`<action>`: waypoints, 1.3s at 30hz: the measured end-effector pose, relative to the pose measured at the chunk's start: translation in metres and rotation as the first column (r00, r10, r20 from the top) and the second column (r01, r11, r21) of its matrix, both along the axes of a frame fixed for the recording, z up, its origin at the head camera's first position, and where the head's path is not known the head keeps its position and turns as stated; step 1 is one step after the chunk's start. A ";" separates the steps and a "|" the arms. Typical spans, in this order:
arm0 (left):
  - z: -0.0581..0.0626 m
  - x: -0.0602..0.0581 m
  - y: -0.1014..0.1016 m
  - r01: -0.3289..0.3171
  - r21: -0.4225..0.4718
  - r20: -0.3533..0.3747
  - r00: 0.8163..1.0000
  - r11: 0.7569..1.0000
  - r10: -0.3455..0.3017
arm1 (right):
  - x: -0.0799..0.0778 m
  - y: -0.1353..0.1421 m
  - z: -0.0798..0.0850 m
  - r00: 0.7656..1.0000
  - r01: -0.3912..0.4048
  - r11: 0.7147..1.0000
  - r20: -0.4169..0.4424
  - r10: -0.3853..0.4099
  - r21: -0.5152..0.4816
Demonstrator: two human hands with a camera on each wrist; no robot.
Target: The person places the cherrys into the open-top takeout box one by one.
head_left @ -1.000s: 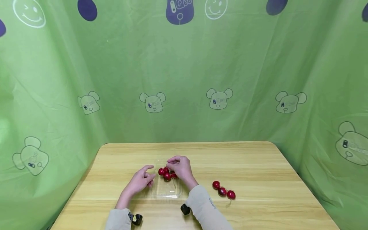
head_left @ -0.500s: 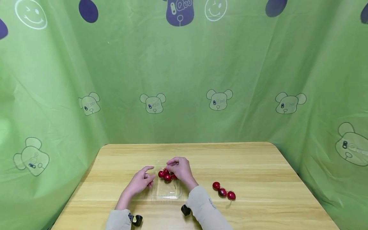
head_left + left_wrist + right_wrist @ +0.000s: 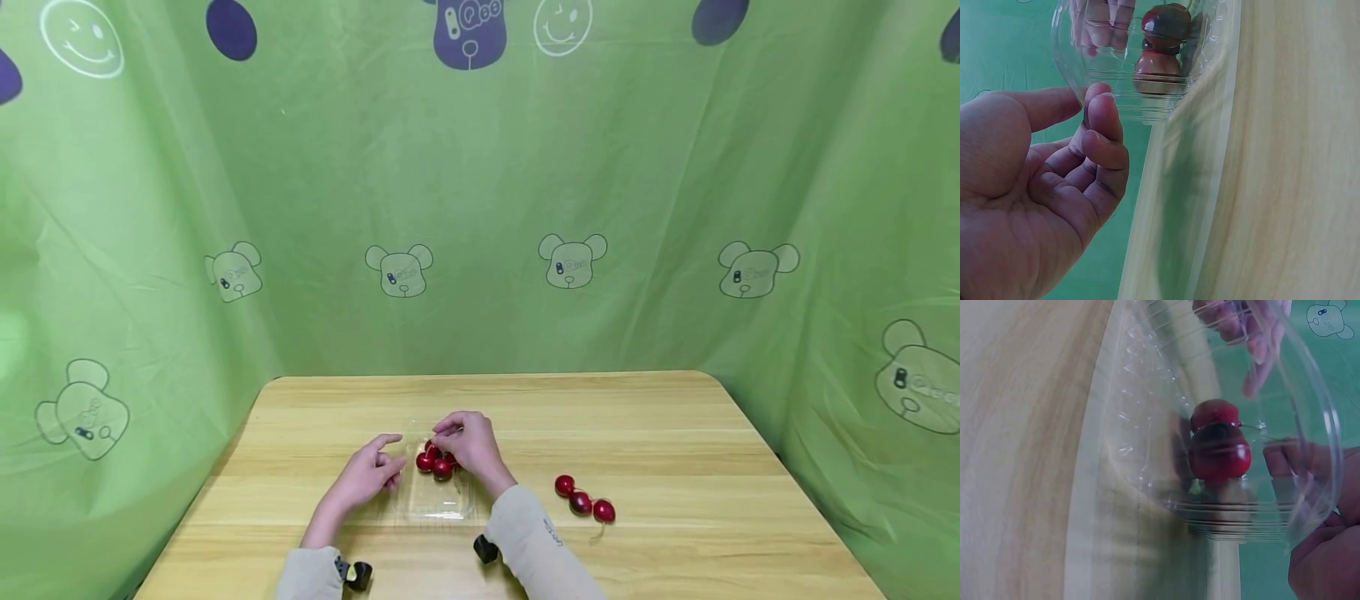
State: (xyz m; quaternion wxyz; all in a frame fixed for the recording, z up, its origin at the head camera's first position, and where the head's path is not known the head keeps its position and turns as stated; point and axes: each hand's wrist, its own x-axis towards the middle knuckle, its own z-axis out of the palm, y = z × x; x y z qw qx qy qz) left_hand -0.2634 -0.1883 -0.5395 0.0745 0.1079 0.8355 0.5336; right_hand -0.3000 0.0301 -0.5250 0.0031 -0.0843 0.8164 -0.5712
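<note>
Left hand [image 3: 363, 477] is pinching the left rim of the clear container [image 3: 438, 504], thumb and fingertips meeting at the plastic edge in the left wrist view. Right hand [image 3: 472, 446] is bringing thumb and fingers together over the far right corner, apparently gripping a thin stem [image 3: 1252, 427] that is running up from the fruit. The two hands are standing apart, on opposite sides of the container.

Cherries [image 3: 442, 470] are clustering inside, toward the far end; whether all are resting on the floor, cannot tell. Three loose cherries [image 3: 580, 502] are lying in a row on the table [image 3: 675, 458], to the right of the container.

Handling, estimated: cherries should be light, smooth and slippery, firm to a light pinch but likely bruising under a hard one. Stems are offering the better hold, though a tug could be detaching one or tangling neighbours. Container is probably weighing little and flexing, so steadying by the rim is advisable.

Materials: the fruit is showing glossy dark red, round skins; the container, ribbed transparent walls and rounded corners; the table, pale lengthwise wood grain.
</note>
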 end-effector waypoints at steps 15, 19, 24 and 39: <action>0.000 0.000 0.002 0.008 -0.015 0.010 1.000 1.000 -0.008 | 0.002 0.005 0.000 1.000 -0.013 1.000 -0.015 0.013 0.026; -0.001 0.000 0.003 0.010 -0.010 0.004 1.000 1.000 -0.010 | 0.004 0.010 0.002 1.000 -0.017 1.000 -0.010 0.017 0.023; -0.001 0.000 0.001 -0.002 -0.017 0.008 1.000 1.000 0.002 | 0.006 0.021 0.005 1.000 -0.024 1.000 -0.010 0.024 0.016; 0.002 0.003 0.001 -0.014 -0.006 0.027 1.000 1.000 0.015 | 0.029 0.079 0.029 0.999 0.007 0.999 -0.048 -0.005 0.052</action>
